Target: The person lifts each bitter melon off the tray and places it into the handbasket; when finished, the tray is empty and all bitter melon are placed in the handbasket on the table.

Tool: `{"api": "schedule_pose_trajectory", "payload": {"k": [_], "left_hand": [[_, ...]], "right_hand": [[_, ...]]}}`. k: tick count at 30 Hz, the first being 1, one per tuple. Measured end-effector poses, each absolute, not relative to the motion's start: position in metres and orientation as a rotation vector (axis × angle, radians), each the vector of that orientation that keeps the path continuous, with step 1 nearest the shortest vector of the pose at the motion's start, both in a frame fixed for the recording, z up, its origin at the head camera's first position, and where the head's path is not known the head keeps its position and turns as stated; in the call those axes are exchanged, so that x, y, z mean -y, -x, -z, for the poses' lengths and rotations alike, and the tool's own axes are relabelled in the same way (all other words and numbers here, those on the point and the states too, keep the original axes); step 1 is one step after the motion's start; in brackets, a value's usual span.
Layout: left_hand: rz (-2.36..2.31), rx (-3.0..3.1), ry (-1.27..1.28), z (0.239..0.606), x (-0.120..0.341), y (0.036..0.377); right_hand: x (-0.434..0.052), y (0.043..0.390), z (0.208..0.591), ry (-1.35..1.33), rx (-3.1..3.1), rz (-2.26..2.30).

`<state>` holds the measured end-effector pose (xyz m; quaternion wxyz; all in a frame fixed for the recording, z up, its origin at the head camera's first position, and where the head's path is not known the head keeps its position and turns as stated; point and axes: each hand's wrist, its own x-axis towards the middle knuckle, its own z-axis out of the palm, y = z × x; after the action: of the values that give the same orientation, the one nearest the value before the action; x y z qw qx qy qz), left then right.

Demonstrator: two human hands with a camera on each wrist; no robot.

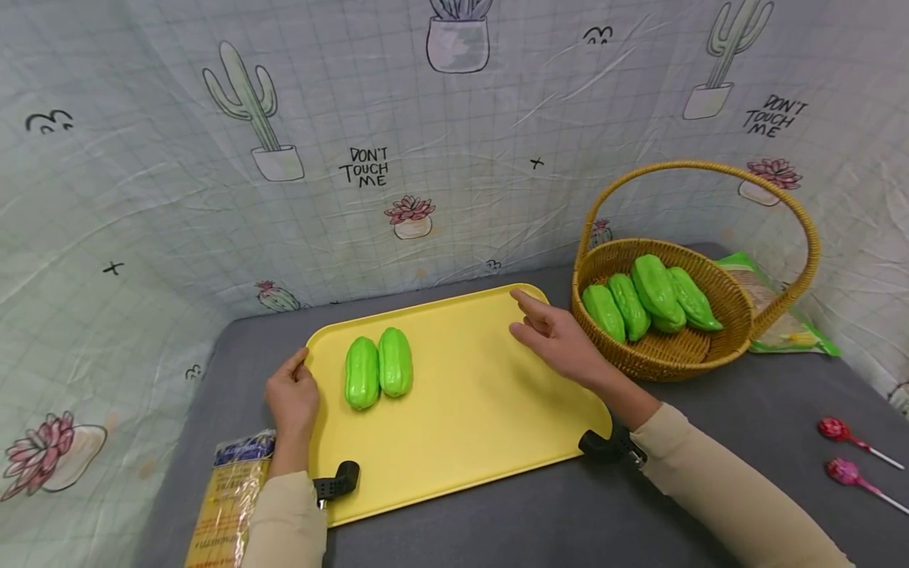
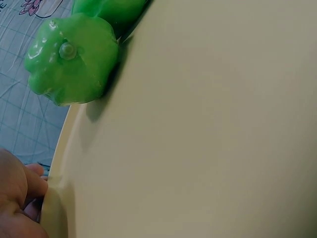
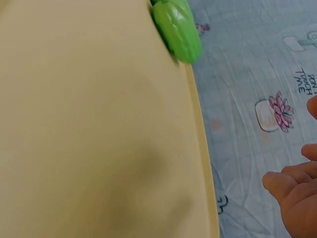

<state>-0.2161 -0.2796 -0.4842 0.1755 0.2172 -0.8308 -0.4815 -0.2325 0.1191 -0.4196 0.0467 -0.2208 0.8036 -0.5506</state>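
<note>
My left hand (image 1: 293,398) rests against the left edge of the yellow tray (image 1: 483,410), fingers loosely curled at the rim; the left wrist view shows fingertips (image 2: 34,186) just touching the rim rather than clamping it. My right hand (image 1: 557,339) hangs over the tray's far right corner, its grip spread and holding nothing, fingers relaxed and apart.

Two green gourds (image 1: 379,369) lie side by side on the left part of the tray, touching each other, close to my left hand. Four more gourds (image 1: 649,298) sit piled in the wicker basket (image 1: 663,351) just beside the tray's right end on the grey tabletop (image 1: 568,521).

The risks I judge from here: the gourds look smooth and rounded, so any nudge or tilt of the tray from my left hand could set the pair rolling toward the rim. My right forearm passes close to the basket wall, and its tall handle (image 1: 710,170) arches right above where I would reach, so a careless sweep could catch it and tip the pile. The glossy skins may also slip from a light pinch.
</note>
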Motion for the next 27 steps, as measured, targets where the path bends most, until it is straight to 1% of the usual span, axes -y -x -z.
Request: {"api": "schedule_pose_trajectory", "payload": {"k": [18, 27], "left_hand": [[1.376, 2.34, -0.625, 0.482, 0.28, 0.217], [1.399, 2.342, -0.629, 0.483, 0.28, 0.216]], "right_hand": [[-0.056, 0.236, 0.443, 0.612, -2.245, 1.764], [-0.025, 0.238, 0.455, 0.531, -2.213, 1.766]]}}
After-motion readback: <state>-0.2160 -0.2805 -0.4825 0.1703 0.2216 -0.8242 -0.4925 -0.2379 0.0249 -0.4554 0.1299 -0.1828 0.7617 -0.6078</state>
